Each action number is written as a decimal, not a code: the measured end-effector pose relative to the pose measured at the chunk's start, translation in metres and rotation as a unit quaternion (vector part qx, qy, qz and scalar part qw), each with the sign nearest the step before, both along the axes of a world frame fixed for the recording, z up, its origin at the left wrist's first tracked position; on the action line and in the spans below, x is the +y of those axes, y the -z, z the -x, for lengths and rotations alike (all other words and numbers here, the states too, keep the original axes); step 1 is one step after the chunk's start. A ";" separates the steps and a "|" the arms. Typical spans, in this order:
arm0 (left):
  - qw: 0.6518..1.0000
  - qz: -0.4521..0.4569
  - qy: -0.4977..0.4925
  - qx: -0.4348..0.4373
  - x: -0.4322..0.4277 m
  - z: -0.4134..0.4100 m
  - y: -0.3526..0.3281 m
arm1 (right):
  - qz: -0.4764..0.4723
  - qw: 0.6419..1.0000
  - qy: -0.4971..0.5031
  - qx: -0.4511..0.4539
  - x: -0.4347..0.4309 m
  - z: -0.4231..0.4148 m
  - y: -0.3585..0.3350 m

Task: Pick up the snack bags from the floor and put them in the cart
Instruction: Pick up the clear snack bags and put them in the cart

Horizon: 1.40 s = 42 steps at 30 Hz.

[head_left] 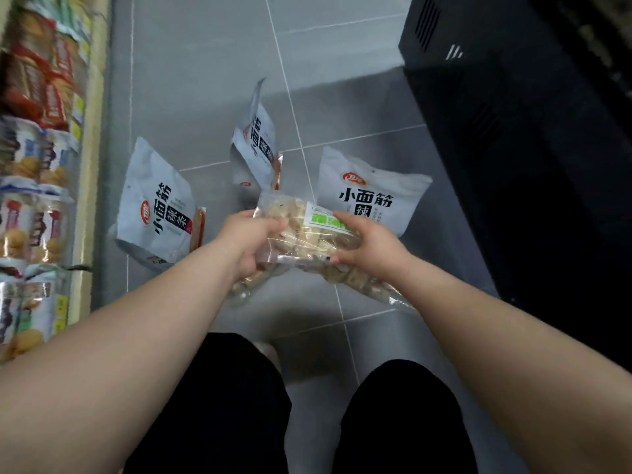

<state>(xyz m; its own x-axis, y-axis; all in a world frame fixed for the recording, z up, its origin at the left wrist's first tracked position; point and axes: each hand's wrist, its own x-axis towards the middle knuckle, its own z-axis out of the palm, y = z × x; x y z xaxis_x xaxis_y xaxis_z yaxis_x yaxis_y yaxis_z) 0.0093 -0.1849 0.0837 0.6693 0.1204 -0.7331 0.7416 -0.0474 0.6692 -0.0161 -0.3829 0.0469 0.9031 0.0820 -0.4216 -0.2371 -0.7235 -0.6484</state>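
Note:
A clear bag of pale snack pieces with a green label [307,234] is held above the grey tiled floor by both hands. My left hand [251,244] grips its left side and my right hand [367,246] grips its right side. More clear bags of the same snack [362,282] hang or lie just beneath, partly hidden. Three white bags with black characters lie on the floor: one at the left [159,203], one tilted up in the middle [254,148], one at the right [369,191]. No cart shows.
A shelf unit [37,159] packed with snack packets runs along the left edge. A tall black cabinet [519,159] stands at the right. My black-trousered knees [222,401] fill the bottom of the view.

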 end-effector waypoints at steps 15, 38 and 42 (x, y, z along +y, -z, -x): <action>0.995 0.065 0.070 0.017 -0.042 0.048 -0.367 | 0.273 0.960 -0.009 -0.070 -0.072 0.129 -0.371; 0.832 0.066 0.437 -0.336 -0.125 0.235 -0.480 | 0.100 0.852 0.509 -0.066 -0.053 0.440 -0.510; 0.800 0.088 0.484 -0.343 -0.164 0.314 -0.484 | 0.116 0.814 0.565 -0.074 -0.048 0.531 -0.519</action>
